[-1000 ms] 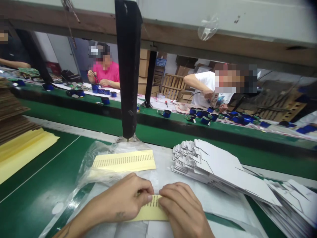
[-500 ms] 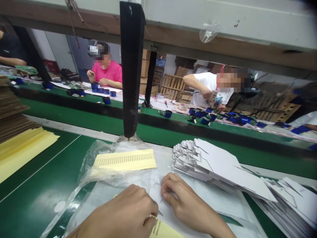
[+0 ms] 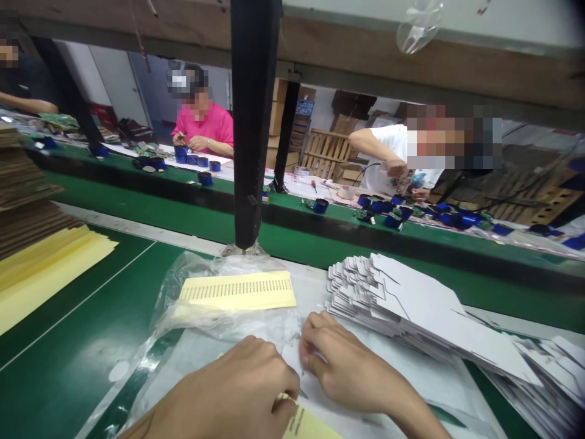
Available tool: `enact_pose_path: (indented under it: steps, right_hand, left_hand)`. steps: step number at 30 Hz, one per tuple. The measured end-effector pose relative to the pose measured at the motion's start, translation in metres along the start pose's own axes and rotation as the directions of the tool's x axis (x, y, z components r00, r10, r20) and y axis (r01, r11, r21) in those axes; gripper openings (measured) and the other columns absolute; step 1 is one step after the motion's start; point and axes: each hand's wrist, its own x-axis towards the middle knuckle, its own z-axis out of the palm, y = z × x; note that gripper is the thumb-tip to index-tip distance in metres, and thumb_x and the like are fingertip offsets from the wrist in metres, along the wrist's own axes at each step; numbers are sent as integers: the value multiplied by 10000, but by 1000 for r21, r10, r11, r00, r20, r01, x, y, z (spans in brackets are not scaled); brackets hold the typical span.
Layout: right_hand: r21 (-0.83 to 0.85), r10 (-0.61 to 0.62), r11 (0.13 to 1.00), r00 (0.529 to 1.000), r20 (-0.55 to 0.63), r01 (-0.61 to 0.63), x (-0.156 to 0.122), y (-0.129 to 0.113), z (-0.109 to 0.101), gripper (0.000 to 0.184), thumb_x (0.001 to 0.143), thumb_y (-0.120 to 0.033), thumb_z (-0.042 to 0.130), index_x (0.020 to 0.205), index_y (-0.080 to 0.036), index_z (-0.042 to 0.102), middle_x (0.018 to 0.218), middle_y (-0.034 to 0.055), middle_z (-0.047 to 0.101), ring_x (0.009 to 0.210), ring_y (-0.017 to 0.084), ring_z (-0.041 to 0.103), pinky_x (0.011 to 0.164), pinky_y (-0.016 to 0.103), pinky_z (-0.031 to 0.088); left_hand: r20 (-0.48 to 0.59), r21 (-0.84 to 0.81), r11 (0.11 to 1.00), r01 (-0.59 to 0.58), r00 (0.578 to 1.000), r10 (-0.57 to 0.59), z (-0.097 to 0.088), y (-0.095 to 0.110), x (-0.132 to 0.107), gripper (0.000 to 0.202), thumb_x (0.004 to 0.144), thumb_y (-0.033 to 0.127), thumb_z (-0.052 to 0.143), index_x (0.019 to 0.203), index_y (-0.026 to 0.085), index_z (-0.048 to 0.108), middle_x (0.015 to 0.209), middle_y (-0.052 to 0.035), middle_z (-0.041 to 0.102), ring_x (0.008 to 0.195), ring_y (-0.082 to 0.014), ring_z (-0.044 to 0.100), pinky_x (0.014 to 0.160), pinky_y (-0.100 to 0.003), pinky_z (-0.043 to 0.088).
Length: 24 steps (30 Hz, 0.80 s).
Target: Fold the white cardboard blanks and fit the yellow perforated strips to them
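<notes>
My left hand (image 3: 242, 384) is closed on a yellow printed sheet (image 3: 308, 424), which shows below its fingers at the bottom edge. A flat white cardboard blank (image 3: 311, 390) lies under and between my hands. The fingers of my right hand (image 3: 342, 360) are curled and pinched at the upper part of this blank; the fingertips are partly hidden. Ahead of my left hand, a stack of yellow printed labels (image 3: 242, 291) rests on a crumpled clear plastic bag (image 3: 176, 283). Beyond my right hand is a fanned pile of white cardboard blanks (image 3: 420, 299).
Brown cardboard (image 3: 22, 207) and yellow sheets (image 3: 55, 262) are stacked at the left on the green table (image 3: 91, 311). A black post (image 3: 253, 122) rises ahead. Across the green conveyor (image 3: 205, 210), several people work among blue ring-shaped parts (image 3: 320, 205).
The view has shifted slightly, so the surroundings sit a little further right. Both hands keep nearly the same pose over the white blank. Across the conveyor, the person in pink has lowered a hand.
</notes>
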Motion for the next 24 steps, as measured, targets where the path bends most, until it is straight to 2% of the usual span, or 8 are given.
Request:
enact_pose_path:
  steps: [5, 10, 24]
  right_hand:
    - [31, 9, 999, 1000, -11, -8, -2, 1, 3, 223, 866, -42, 470, 721, -206, 427, 940, 52, 555, 974, 226, 507, 828, 350, 398]
    - [26, 26, 999, 999, -30, -25, -3, -1, 4, 207, 837, -16, 482, 734, -195, 480, 945, 51, 569, 967, 218, 513, 829, 340, 390]
    - [15, 57, 998, 996, -67, -56, -3, 0, 6, 188, 830, -41, 525, 712, -188, 526, 928, 43, 599, 950, 214, 528, 780, 321, 389]
  left_hand:
    - [-8, -5, 1000, -17, 1000, 17, 0, 1, 0, 152, 838, 178, 494, 695, 201, 539, 762, -13, 695, 793, -231, 670, 760, -349, 432]
    - [-54, -9, 999, -31, 998, 30, 3, 0, 0, 164, 832, 181, 495, 670, 203, 507, 719, -9, 657, 746, -216, 631, 724, -341, 399]
    - [-47, -52, 999, 14, 999, -16, 6, -1, -1, 162, 867, 230, 491, 715, 217, 545, 777, -18, 653, 814, -241, 615, 783, -357, 418]
